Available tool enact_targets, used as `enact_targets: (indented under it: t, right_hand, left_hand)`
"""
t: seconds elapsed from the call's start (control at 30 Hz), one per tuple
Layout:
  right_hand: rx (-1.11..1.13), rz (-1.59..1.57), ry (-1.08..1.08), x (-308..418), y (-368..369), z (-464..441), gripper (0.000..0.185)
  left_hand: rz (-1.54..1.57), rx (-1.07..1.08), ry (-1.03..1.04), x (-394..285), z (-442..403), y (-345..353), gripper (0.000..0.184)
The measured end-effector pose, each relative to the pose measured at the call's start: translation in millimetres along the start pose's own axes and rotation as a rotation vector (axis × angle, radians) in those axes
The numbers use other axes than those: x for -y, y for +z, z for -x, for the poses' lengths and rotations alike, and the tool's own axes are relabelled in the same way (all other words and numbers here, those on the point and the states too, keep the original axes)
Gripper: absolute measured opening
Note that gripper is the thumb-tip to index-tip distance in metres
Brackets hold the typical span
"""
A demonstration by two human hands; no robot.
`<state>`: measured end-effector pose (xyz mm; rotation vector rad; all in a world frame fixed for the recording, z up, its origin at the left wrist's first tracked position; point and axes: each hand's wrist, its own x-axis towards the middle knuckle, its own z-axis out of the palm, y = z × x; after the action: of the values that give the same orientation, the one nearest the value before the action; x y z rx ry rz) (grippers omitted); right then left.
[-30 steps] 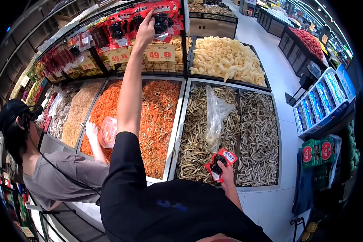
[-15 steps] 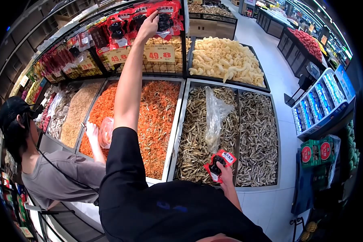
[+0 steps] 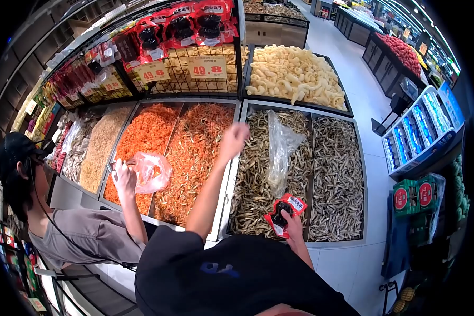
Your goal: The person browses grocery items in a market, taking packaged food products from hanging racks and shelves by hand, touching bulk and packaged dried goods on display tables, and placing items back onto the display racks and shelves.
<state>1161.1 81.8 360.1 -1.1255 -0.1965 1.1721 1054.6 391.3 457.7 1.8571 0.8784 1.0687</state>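
Person in grey: a neighbour in a grey shirt [image 3: 84, 237] and dark cap stands on the far left, one hand [image 3: 123, 178] just beside a pink bag [image 3: 155, 173] above the orange dried bits [image 3: 147, 126]; I can't make out what those fingers hold.
Price cards: two stand out on the wire rack [image 3: 216, 90], and both the left card [image 3: 153, 72] and the right card [image 3: 207, 68] read 49.8 in red; the smaller print is lost on me.
Hanging packets: red packets [image 3: 180, 29] with dark contents hang along the top, white characters across them; I can read 火丸子 at the end.
Black shirt: blue print [image 3: 218, 269] on it, too blurred to read.
Left hand: the wearer's left hand [image 3: 234, 141] is above the divider between the orange bits and the small dried fish [image 3: 250, 205]; it's blurred, so I can't tell whether its fingers are together or apart.
Clear bag: a crumpled clear bag [image 3: 280, 152] lies on the fish.
Right hand: the right hand [image 3: 295, 225] is clamped on a red packet [image 3: 297, 203], thumb across the dark contents, over the fish and just below the clear bag; white characters, again ending 火丸子, run along its top.
Green boxes: green boxes [image 3: 408, 210] with red round labels, lettering too small for me.
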Motion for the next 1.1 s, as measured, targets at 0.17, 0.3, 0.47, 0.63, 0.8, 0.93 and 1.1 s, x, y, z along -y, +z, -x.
enact_targets:
  t: [0.17,0.3,0.47,0.63,0.8,0.93,1.1]
  right_hand:
    - [-0.018,-0.056,-0.051,0,9,-9,0.025]
    - [0.009,0.008,-0.098,2,2,-12,0.025]
    - [0.051,0.43,-0.03,5,6,-14,0.02]
    - [0.17,0.326,-0.139,22,19,-17,0.049]
    - [0.185,0.261,-0.056,28,21,-9,0.044]
    - [0.175,0.26,-0.042,26,17,-10,0.044]
    - [0.164,0.247,-0.036,21,14,-10,0.045]
  left_hand:
    - [0.413,1.067,-0.48,21,136,42,0.044]
    - [0.639,0.857,-0.656,-11,186,47,0.054]
    - [0.669,0.618,-0.541,16,196,55,0.059]
    - [0.89,0.358,-0.571,25,157,29,0.066]
    - [0.77,0.035,-0.358,-11,54,-45,0.075]
    - [0.477,-0.144,0.02,-64,-21,-99,0.069]
    - [0.445,-0.122,0.315,-72,-100,-144,0.061]
